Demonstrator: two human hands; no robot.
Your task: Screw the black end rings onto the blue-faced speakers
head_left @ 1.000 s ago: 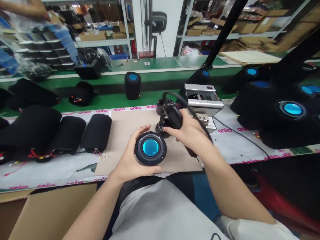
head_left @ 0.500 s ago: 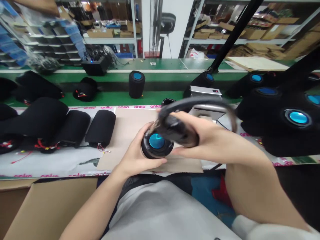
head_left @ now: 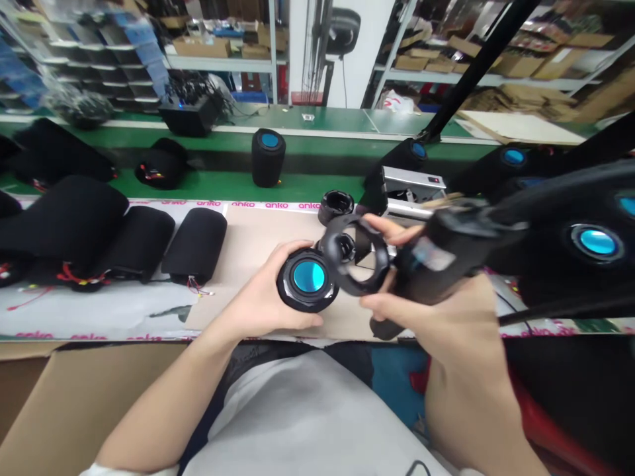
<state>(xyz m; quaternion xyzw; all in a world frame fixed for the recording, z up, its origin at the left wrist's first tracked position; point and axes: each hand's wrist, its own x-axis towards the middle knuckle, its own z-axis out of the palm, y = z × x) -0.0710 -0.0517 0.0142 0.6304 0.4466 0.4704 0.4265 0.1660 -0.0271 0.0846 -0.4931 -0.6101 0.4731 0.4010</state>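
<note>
Left hand (head_left: 253, 281) low, palm cupped round speaker end unit (head_left: 307, 279), blue centre facing up; fingers (head_left: 297, 250) wrapped on its rim, holding it firmly over cardboard sheet (head_left: 238, 251) on counter (head_left: 99, 317). Right hand (head_left: 446, 317) raised, wrist turned, fingers (head_left: 391, 231) curled round black handheld tool (head_left: 446, 254); its black ring end (head_left: 383, 264) just right of speaker unit. Black fabric speaker sleeves (head_left: 196, 244) lie left of sheet; silver machine (head_left: 411, 182) beyond hands.

left hand (head_left: 260, 281) | fingers curled, closed grip | right hand (head_left: 421, 314) | raised, fingers parted, closed grip
</note>
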